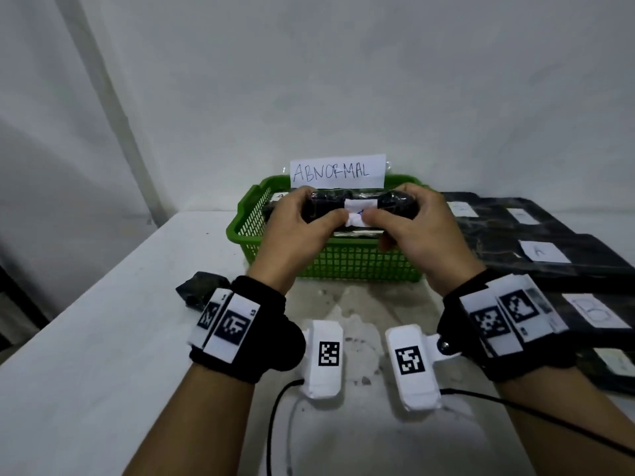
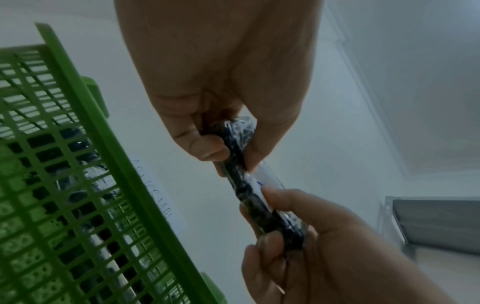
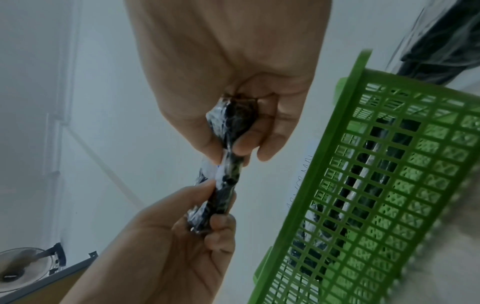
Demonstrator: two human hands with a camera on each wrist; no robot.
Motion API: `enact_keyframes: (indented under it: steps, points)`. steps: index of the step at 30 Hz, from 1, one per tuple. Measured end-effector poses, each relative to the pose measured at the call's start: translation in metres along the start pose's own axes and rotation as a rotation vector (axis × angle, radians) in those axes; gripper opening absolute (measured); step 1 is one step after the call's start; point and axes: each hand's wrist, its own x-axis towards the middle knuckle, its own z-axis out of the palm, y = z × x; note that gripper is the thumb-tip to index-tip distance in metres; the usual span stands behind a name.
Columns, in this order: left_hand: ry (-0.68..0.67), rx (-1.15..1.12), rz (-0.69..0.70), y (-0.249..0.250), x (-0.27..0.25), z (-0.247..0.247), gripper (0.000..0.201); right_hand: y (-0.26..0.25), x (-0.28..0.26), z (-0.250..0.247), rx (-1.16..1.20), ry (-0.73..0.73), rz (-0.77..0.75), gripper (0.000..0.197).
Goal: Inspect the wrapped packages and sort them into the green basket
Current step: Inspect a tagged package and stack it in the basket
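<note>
package (image 1: 357,205) long axis left-right

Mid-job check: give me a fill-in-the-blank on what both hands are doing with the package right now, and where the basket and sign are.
1. The black wrapped package is held by the left hand and the right hand, so by ____ hands.
2. The package is held above the ____ basket.
3. The paper sign behind the basket reads ____.
4. The label on the held package is ____ in colour.

Missing words: both; green; ABNORMAL; white
</note>
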Motion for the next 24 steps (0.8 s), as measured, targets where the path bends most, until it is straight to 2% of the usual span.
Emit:
enact_keyframes:
  steps: [2,5,10,14,19,24]
  points:
    - [0.021,0.036,0.036,0.000,0.001,0.006,0.019,0.000,0.000,-0.002,-0.034,0.030,-0.029,0.016]
    - [-0.021,0.012,0.048,0.005,0.002,0.006,0.020,-0.003,0.000,-0.008,-0.035,0.012,-0.020,0.022]
    - [-0.134,-0.231,-0.048,0.022,-0.006,-0.001,0.013,-0.014,-0.003,-0.015,0.122,-0.112,0.032,0.017]
    - [-0.146,-0.233,-0.022,0.027,-0.008,-0.001,0.015,-0.019,-0.004,-0.015,0.246,-0.117,0.079,0.013]
    - [-0.163,-0.204,0.029,0.027,-0.007,-0.003,0.010,-0.016,-0.004,-0.021,0.191,-0.155,0.020,0.007]
    - [-0.119,-0.179,0.078,0.028,-0.008,0.002,0.012,-0.016,-0.005,-0.021,0.092,-0.062,-0.120,0.012]
